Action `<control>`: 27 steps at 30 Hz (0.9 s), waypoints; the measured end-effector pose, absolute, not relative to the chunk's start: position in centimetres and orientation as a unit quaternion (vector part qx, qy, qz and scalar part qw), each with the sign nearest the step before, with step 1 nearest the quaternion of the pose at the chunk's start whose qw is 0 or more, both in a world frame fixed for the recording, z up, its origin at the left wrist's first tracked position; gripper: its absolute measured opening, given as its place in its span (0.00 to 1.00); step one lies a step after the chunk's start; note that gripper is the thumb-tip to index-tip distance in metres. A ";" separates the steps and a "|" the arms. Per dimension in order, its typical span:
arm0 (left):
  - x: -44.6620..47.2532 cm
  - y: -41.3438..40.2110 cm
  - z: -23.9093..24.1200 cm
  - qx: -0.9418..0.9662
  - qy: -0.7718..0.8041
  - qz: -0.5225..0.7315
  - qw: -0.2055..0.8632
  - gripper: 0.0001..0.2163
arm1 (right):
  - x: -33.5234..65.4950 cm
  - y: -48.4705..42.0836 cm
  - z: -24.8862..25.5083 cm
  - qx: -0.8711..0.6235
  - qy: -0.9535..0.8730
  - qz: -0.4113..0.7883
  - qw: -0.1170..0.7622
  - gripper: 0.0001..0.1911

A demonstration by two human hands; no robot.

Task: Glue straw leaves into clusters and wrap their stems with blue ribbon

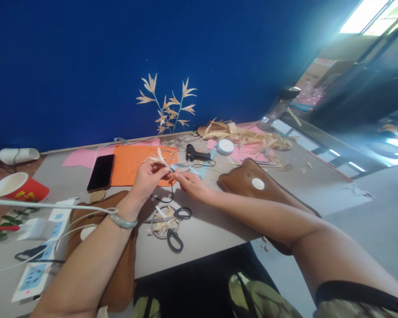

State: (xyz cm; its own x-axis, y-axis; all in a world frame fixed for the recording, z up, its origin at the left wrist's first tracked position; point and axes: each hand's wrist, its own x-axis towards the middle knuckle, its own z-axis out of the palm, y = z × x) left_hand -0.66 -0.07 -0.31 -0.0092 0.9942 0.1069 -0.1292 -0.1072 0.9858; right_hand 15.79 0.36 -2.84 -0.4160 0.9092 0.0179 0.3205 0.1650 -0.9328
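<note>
Over an orange sheet point(128, 165), my left hand point(148, 176) pinches the base of a pale dried-husk flower point(159, 157), its petals pointing up and away. My right hand point(190, 184) is closed close beside it, fingertips together on the flower's thin stem end. Pale blue ribbon point(195, 170) lies behind the right fingers; whether it joins the stem I cannot tell. Just beyond stands a black glue gun point(197, 153), near a roll of light blue tape point(225, 146). Below my hands, open scissors point(174, 236) rest across a round dish of husk scraps point(159, 227).
Husk-flower branches point(172, 110) stand upright against the blue wall. Loose dried husks point(239, 132) lie at the back right. Brown cushions point(252, 181) flank my arms. At left are a phone point(101, 172), a red paper cup point(29, 187), and a power strip point(36, 269) with cables.
</note>
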 end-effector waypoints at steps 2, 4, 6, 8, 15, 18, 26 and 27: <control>-0.7 -0.1 -0.3 0.487 0.442 0.560 0.504 0.13 | 15.8 0.4 -2.6 -0.455 -0.678 0.489 0.308 0.28; -0.7 -0.1 -0.1 0.483 0.446 0.557 0.508 0.13 | 16.2 0.6 -2.3 -0.472 -0.667 0.489 0.306 0.30; -0.7 -0.2 0.1 0.480 0.451 0.554 0.510 0.13 | 17.3 1.1 -1.8 -0.490 -0.695 0.447 0.276 0.31; -0.7 -0.2 0.3 0.474 0.453 0.556 0.511 0.13 | 18.8 1.4 -1.3 -0.504 -0.768 0.344 0.194 0.28; -0.3 -0.4 0.4 0.470 0.459 0.566 0.498 0.12 | 22.5 1.2 1.1 -0.462 -0.887 0.009 0.026 0.11; -0.2 -0.6 0.4 0.481 0.471 0.562 0.480 0.12 | 21.5 1.0 2.2 -0.412 -0.895 0.038 0.166 0.13; -0.1 -0.7 0.6 0.495 0.475 0.582 0.437 0.10 | 16.6 1.5 1.7 -0.380 -0.766 0.349 0.384 0.10; -0.1 -0.7 0.6 0.498 0.475 0.586 0.428 0.09 | 16.2 1.5 1.4 -0.381 -0.756 0.353 0.399 0.10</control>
State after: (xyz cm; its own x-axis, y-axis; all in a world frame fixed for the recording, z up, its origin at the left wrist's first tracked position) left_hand -0.13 -0.67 0.61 -0.1378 0.9745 0.1769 -0.0286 -0.1824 0.9828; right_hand 16.23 1.55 1.41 -0.3911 0.8573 0.3346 0.2941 0.4610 -0.8372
